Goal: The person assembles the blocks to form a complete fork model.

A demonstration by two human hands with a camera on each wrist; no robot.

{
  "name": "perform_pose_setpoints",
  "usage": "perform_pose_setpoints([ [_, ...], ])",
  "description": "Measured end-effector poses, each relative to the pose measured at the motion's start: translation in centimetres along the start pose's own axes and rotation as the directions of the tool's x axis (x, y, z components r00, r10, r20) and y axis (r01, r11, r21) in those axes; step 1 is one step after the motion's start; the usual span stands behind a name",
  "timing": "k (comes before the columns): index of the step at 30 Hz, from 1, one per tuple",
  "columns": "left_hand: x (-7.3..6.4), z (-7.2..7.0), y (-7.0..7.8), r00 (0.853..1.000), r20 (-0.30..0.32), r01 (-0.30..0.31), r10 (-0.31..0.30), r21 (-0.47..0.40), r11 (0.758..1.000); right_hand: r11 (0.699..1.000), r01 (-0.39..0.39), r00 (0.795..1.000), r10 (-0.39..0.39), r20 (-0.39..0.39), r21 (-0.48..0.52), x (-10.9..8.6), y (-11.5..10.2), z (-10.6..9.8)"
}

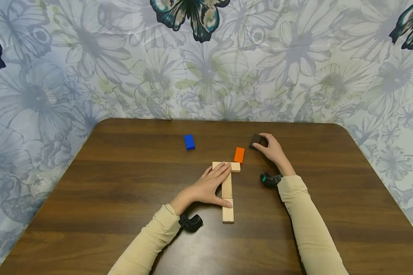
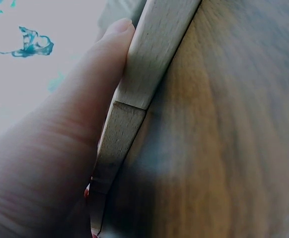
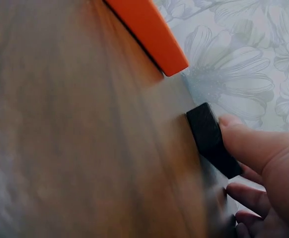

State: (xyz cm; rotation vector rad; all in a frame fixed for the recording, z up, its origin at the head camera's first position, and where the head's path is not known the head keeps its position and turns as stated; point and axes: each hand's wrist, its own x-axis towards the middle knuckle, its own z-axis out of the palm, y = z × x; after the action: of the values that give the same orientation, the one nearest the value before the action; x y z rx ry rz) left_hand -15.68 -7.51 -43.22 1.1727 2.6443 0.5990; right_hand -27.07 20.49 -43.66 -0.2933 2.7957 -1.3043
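Plain wooden blocks lie flat in a T-like line: a crosswise block (image 1: 235,167) at the far end, then a middle block (image 1: 227,189) and a near block (image 1: 228,216) end to end. My left hand (image 1: 206,187) rests over them with extended fingers, fingertips on the crosswise block and thumb on the near one. In the left wrist view that thumb (image 2: 112,54) lies along the wooden row. My right hand (image 1: 272,150) pinches a black block (image 3: 206,130) between thumb and fingers, beyond and right of the row. An orange block (image 1: 239,155) lies against the crosswise block's right end.
A blue block (image 1: 189,142) lies by itself toward the back of the brown table (image 1: 124,183). Behind the table's far edge hangs a floral wall covering (image 1: 206,84) with butterflies. Black wrist devices (image 1: 191,223) sit below both hands.
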Motion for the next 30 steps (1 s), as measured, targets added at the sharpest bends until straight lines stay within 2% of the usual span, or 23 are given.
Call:
perform_pose_setpoints([
  [6,0.0,0.0,-0.1,1.0,0.001,-0.003,0.003,0.011,1.0,0.996,0.033,0.999,-0.029,-0.043,0.085,-0.5,-0.1,0.4],
  [11,0.1,0.0,-0.1,1.0,0.002,-0.002,0.002,0.009,1.0,0.994,0.048,0.994,-0.038,-0.098,0.102,-0.5,0.0,0.7],
  [18,0.1,-0.1,0.0,1.0,0.006,0.002,-0.002,0.0,1.0,0.995,0.053,0.99,-0.041,-0.132,0.089,-0.6,-0.1,0.8],
  [24,0.0,0.0,0.0,1.0,0.008,0.005,-0.005,0.004,1.0,0.992,0.095,0.973,-0.075,-0.219,0.079,-1.0,-0.3,0.8],
  [30,0.0,0.1,-0.1,1.0,0.007,0.0,-0.001,0.008,1.0,0.981,0.108,0.967,-0.066,-0.245,0.161,-1.3,-0.4,0.9],
])
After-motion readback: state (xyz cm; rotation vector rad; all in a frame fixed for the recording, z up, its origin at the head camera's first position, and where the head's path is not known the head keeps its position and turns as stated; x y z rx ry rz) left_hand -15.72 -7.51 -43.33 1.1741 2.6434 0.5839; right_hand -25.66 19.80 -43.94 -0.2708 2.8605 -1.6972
